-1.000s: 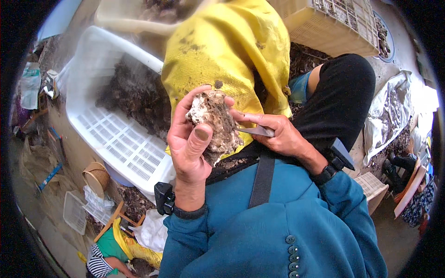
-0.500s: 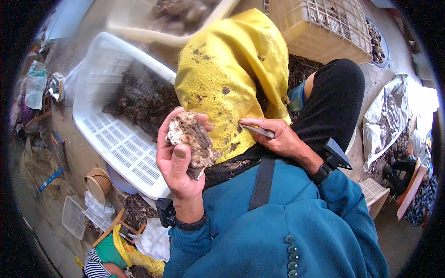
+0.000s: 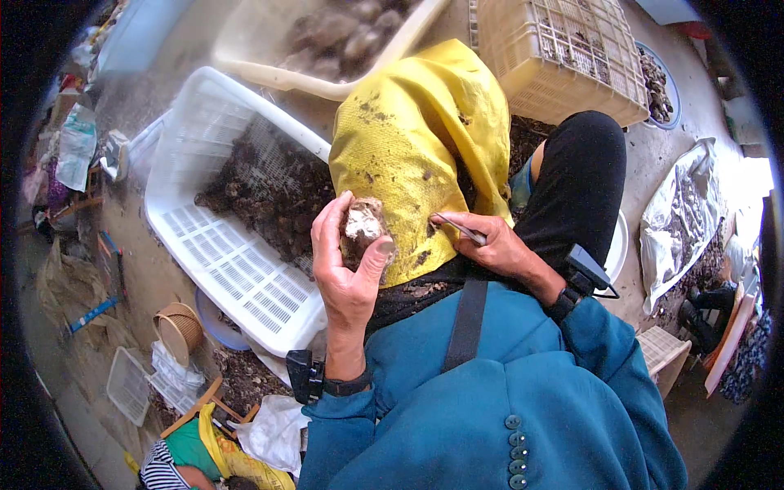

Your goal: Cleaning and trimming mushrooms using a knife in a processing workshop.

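Observation:
My left hand is closed round a rough lump, dark brown with a bright white patch, possibly a piece of fungus or root. It is held upright over the edge of a yellow woven cloth spread on my lap and specked with dark soil. In my right hand a small tool with a thin grey metal blade, like a short knife, points left toward the lump, a short way apart from it. Its handle is hidden in my fingers.
To my left a tilted white plastic basket holds dark brown lumps. Beyond it stands a cream tub of lumps. A cream crate and a blue-rimmed basin lie far right, a white sack nearer. Another person is at lower left.
My left hand has moved right, closer to the blade, and the lump has been turned so a white patch shows. My right hand has stayed nearly in place, the blade tilted slightly differently.

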Demonstrator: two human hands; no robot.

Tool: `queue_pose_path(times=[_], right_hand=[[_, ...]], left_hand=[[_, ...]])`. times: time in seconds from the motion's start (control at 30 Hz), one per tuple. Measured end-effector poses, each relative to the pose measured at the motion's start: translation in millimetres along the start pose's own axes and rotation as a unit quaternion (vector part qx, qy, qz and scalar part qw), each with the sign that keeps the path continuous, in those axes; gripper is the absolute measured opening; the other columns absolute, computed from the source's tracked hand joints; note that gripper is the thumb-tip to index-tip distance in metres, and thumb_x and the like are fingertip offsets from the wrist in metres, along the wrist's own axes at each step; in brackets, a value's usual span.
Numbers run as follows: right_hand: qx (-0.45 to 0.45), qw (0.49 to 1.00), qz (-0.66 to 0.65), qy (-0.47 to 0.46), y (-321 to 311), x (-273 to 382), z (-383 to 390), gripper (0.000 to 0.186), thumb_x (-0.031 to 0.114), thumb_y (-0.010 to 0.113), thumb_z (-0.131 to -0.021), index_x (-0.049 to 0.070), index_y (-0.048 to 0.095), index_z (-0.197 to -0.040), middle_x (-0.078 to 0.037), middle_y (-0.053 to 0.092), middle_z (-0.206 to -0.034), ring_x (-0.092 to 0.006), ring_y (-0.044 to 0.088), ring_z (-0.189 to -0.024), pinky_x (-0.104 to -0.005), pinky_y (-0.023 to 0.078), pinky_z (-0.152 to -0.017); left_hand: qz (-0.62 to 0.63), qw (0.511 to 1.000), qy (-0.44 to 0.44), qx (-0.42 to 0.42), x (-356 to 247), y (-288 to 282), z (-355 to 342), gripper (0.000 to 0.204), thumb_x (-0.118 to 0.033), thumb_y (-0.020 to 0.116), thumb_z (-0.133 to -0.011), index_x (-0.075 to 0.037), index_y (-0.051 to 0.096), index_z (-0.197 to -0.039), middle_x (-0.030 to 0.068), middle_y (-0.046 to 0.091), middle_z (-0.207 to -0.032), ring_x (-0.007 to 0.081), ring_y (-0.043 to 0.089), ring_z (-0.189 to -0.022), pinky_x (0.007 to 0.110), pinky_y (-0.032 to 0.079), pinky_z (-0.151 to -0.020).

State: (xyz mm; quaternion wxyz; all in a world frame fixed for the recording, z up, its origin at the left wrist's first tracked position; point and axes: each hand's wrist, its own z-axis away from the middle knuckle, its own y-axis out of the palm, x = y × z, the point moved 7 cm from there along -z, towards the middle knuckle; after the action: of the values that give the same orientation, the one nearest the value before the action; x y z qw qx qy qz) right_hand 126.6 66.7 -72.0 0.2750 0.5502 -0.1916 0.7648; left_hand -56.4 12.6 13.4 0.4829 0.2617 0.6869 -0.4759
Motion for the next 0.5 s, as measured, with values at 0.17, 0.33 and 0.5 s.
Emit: queue_pose_path(times=[0.17, 0.33, 0.5], right_hand=[[-0.011, 0.998, 0.017, -0.060, -1, 10, -1, 0.043, -0.005, 0.051, -0.079, 0.007, 0.054, -0.121, -0.004, 0.061, -0.112, -0.0066, 0.052, -0.099, -0.0216, 0.040, -0.087], [-0.015, 0.998, 0.028, -0.057, -3, 6, 0, 0.040, -0.004, 0.052, -0.080, 0.006, 0.055, -0.119, -0.004, 0.062, -0.112, -0.0089, 0.055, -0.100, -0.0235, 0.042, -0.087], [-0.015, 0.995, 0.056, -0.077, 1, 13, -3, 0.037, -0.001, 0.053, -0.082, 0.008, 0.056, -0.118, -0.006, 0.062, -0.112, -0.0106, 0.056, -0.100, -0.0243, 0.043, -0.086]], left_hand=[[-0.040, 0.999, 0.014, 0.001, -10, 0, 1, 0.064, -0.033, 0.069, -0.077, 0.005, 0.044, -0.121, 0.0169, 0.047, -0.117, 0.0262, 0.048, -0.106, 0.035, 0.037, -0.093], [0.051, 0.996, 0.018, -0.076, -6, -10, 5, 0.066, -0.037, 0.067, -0.079, 0.005, 0.042, -0.123, 0.0174, 0.045, -0.120, 0.0277, 0.044, -0.112, 0.036, 0.038, -0.090], [0.097, 0.884, 0.321, -0.325, -131, -104, 15, 0.067, -0.057, 0.033, -0.086, 0.001, 0.047, -0.116, 0.0216, 0.048, -0.116, 0.0328, 0.045, -0.110, 0.045, 0.032, -0.097]])
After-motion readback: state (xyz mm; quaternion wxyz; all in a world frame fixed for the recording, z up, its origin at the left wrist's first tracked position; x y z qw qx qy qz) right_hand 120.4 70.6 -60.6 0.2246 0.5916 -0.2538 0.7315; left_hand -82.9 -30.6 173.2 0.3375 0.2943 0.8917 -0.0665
